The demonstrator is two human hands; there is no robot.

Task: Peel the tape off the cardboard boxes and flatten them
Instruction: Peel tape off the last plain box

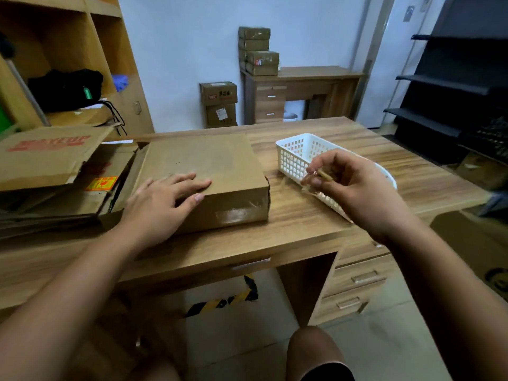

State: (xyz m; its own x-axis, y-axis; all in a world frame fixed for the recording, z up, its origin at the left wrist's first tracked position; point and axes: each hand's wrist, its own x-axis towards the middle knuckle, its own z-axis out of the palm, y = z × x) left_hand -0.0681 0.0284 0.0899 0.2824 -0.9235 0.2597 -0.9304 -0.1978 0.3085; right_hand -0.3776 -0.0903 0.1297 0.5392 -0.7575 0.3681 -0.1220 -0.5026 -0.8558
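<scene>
Red block capitals on the flattened brown cardboard sheet (49, 149) at the desk's left edge are blurred. They appear to read "MAKEUP", and a second red line beneath them is too small to make out. Just below, an orange-yellow sticker (101, 183) with red handling symbols sits on a darker flattened carton (82, 200); its print cannot be read. By the far wall, the upper brown floor box (218, 89) bears a small red label (213, 97) and dark Chinese characters, illegible at this distance. The lower floor box (231, 119) carries a white shipping label (221, 114). A red-and-white label (257, 62) marks a brown box (265, 56) stacked on the far desk. Black-and-yellow hazard-striped tape (220, 302) shows under the near desk.
</scene>
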